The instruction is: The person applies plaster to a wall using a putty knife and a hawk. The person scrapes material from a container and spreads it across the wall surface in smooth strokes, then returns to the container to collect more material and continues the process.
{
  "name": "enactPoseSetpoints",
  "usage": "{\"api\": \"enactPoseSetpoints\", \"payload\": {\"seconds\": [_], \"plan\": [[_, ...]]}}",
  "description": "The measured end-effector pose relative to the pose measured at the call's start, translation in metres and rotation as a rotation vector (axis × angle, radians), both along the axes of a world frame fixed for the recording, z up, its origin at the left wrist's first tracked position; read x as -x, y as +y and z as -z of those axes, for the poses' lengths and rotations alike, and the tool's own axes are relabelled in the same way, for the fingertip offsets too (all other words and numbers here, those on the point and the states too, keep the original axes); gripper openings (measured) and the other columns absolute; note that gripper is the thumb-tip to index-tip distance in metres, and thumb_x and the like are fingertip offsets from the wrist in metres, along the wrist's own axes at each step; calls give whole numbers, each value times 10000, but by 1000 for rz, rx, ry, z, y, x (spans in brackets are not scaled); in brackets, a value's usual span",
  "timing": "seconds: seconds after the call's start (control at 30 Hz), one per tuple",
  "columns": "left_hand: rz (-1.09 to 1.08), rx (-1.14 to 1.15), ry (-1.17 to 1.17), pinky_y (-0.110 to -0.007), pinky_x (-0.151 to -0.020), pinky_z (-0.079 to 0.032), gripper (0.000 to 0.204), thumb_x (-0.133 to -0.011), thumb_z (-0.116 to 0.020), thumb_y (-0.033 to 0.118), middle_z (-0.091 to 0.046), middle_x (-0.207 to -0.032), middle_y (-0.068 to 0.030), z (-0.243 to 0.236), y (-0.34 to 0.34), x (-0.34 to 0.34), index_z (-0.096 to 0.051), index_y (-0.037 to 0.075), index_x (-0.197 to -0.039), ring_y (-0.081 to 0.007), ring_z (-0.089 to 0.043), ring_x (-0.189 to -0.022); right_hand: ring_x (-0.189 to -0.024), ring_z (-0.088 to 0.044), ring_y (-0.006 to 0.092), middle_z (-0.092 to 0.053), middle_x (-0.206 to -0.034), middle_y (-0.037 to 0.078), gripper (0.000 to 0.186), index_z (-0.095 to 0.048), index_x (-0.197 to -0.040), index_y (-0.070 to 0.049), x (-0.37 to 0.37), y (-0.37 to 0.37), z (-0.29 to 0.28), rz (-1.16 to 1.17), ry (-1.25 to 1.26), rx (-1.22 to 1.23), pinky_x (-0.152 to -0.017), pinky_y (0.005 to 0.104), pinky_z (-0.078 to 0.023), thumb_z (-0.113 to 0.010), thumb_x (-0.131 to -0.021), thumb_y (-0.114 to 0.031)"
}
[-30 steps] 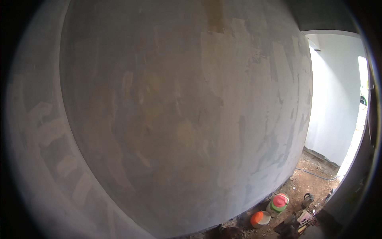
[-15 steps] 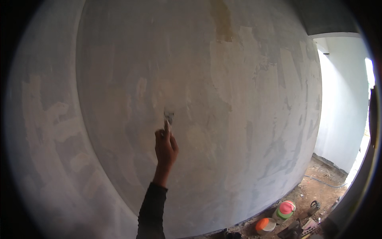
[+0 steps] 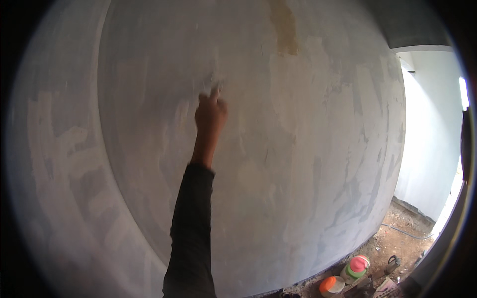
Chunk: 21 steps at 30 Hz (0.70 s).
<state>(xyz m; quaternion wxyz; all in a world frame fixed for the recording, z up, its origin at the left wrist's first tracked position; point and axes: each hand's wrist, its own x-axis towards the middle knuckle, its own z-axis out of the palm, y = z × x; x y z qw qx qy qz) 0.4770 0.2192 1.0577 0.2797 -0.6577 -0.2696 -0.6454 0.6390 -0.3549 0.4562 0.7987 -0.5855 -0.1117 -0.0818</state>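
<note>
A small tool (image 3: pixel 214 88), probably a putty blade though it is too blurred to be made out for certain, is held against the grey plastered wall (image 3: pixel 298 149) a little above the middle of the view and left of centre. It is gripped by one hand (image 3: pixel 210 115), whose fingers are curled tightly round its lower end, with the knuckles turned toward the camera. Which hand this is cannot be told with certainty; the arm rises from the lower edge slightly left of centre, so it is taken here as the left hand. The forearm is bare from the wrist down to a dark sleeve (image 3: pixel 191 233), which covers the rest of the arm. No other hand is seen.

Around the tool, the wall is marked by paler smoothed patches and darker grey streaks. A brownish stain (image 3: pixel 284 25) is seen high on the wall, up and to the right of the hand. To the right, a white side wall (image 3: pixel 432 139) is lit brightly by an opening.

At the lower right, bare earth floor (image 3: pixel 392 238) is visible. On it, well apart from the hand, a container with an orange lid (image 3: pixel 330 285) and a green one with a red lid (image 3: pixel 356 265) stand just beside each other.
</note>
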Motion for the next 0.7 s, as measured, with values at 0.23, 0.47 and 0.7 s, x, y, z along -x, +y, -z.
{"api": "enactPoseSetpoints", "payload": {"seconds": [0.23,0.47,0.7], "plan": [[79,115,-36,-377,-635,-588,534,-893,-620,31,-558,-1011,-131,213,-18,81,-586,118,-1419,-262,-655,-763,-726,-603,133,-634,-936,46,179,-626,-1141,-34,-2,-4,-26,8,-31,-8,-545,270,-468,-568,-988,-106],[186,-111,-129,-376,-629,-572,481,-914,-609,48,-555,-1008,-119,139,-21,64,-615,115,-1390,-245,-647,-777,-718,-602,126,-663,-925,55,150,-635,-1098,-43,-1,-21,-39,468,-501,779,-545,265,-449,-563,-985,-110],[106,-104,-98,-382,-653,-583,428,-939,-595,93,-575,-1008,-115,40,-13,62,-625,115,-1365,-244,-676,-795,-728,-606,152,-679,-922,65,195,-634,-1145,-12,-9,3,-15,-121,58,-209,-589,276,-458,-567,-1004,-128]]}}
